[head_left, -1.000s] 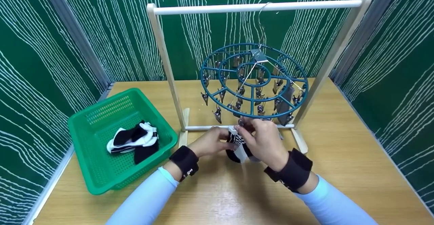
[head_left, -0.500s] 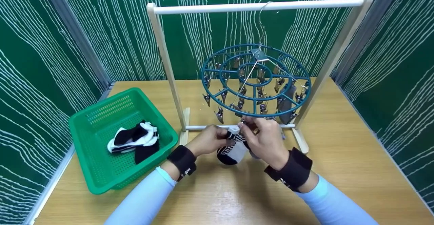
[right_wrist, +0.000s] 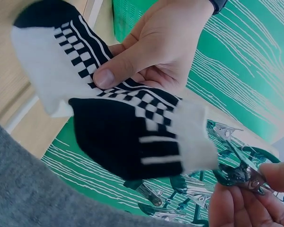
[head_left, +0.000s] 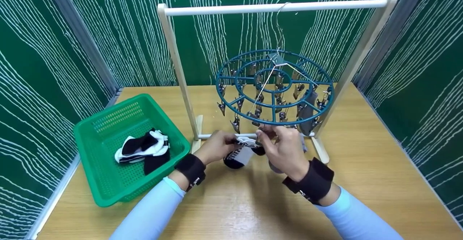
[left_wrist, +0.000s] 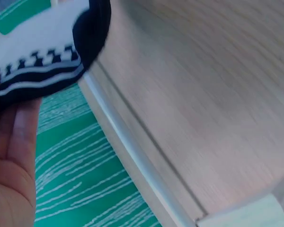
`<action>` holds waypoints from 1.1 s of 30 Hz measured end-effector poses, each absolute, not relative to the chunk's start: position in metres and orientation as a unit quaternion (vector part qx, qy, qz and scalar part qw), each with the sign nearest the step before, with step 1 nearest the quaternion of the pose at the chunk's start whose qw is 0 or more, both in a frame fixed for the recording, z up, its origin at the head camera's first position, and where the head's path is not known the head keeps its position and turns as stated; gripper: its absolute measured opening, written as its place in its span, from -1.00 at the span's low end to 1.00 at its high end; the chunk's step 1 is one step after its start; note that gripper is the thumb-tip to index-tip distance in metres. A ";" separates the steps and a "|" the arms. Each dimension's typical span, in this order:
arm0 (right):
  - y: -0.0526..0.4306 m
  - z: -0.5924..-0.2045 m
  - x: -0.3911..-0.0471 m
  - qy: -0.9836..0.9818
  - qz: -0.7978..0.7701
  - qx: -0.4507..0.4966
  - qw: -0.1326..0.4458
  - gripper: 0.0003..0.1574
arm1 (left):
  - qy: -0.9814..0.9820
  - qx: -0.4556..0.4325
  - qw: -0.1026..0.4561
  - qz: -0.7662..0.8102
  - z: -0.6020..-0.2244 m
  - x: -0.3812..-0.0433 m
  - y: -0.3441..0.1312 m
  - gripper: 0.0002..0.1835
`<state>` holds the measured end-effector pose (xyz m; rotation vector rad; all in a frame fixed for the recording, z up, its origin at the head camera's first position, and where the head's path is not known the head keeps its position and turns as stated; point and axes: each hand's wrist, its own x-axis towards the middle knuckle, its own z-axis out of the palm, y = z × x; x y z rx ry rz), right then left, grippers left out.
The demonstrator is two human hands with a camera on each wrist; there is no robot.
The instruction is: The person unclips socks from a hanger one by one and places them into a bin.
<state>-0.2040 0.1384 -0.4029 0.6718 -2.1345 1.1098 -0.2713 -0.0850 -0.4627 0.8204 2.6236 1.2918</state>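
Item: one black-and-white checkered sock (head_left: pixel 238 154), held at the 6 o'clock edge of the teal clip hanger (head_left: pixel 274 88), just below its rim and above the table (head_left: pixel 361 167). Your left hand (head_left: pixel 217 146) grips the sock body, thumb pressed across the checkered band. Your right hand (head_left: pixel 284 149) pinches a metal clip (right_wrist: pixel 239 172) between its fingertips, and the sock's white cuff sits right at the clip's mouth. Risks: the clip may bite only the cuff's edge, so the sock would slip free once you let go; the hanger hangs from a thin wire hook on the wooden rail (head_left: pixel 275 7), so a downward tug could tilt or swing it, shaking the grey sock (head_left: pixel 305 111) clipped at 3 o'clock. Also present: green basket (head_left: pixel 105 185) at 9 o'clock, holding more socks (head_left: pixel 144 149).
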 end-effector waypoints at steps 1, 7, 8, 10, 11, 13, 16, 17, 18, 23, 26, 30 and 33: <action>0.139 -0.403 -0.204 -0.811 0.422 0.256 0.315 -0.91 | 0.866 0.264 0.043 0.423 -0.462 -0.272 -0.087 -0.90; 0.140 -0.404 -0.203 -0.816 0.408 0.260 0.317 -0.94 | 0.888 0.213 -0.008 0.408 -0.458 -0.276 -0.098 -0.75; 0.140 -0.404 -0.203 -0.817 0.404 0.261 0.318 -0.92 | 0.890 0.203 -0.009 0.408 -0.457 -0.277 -0.100 -0.73; 0.140 -0.403 -0.203 -0.817 0.401 0.262 0.320 -0.91 | 0.892 0.185 -0.007 0.411 -0.453 -0.277 -0.103 -0.73; 0.140 -0.403 -0.202 -0.818 0.401 0.262 0.318 -0.91 | 0.893 0.180 -0.006 0.413 -0.452 -0.278 -0.104 -0.73; 0.140 -0.403 -0.202 -0.820 0.404 0.259 0.313 -0.92 | 0.894 0.175 -0.006 0.413 -0.448 -0.278 -0.107 -0.74; 0.140 -0.402 -0.202 -0.822 0.409 0.256 0.302 -0.92 | 0.896 0.182 -0.018 0.405 -0.441 -0.278 -0.112 -0.72; 0.140 -0.402 -0.202 -0.823 0.410 0.255 0.299 -0.92 | 0.897 0.184 -0.022 0.402 -0.439 -0.278 -0.114 -0.71; 0.140 -0.402 -0.202 -0.824 0.410 0.255 0.297 -0.92 | 0.897 0.185 -0.024 0.401 -0.437 -0.278 -0.116 -0.71; 0.141 -0.402 -0.201 -0.820 0.412 0.260 0.300 -0.94 | 0.898 0.166 -0.020 0.406 -0.421 -0.275 -0.128 -0.72; 0.142 -0.402 -0.201 -0.819 0.412 0.258 0.305 -0.93 | 0.899 0.150 -0.016 0.411 -0.412 -0.274 -0.137 -0.72; 0.142 -0.403 -0.202 -0.819 0.410 0.254 0.311 -0.91 | 0.898 0.140 -0.024 0.417 -0.400 -0.273 -0.147 -0.72; 0.143 -0.403 -0.202 -0.818 0.410 0.252 0.315 -0.91 | 0.896 0.143 -0.041 0.417 -0.391 -0.272 -0.155 -0.74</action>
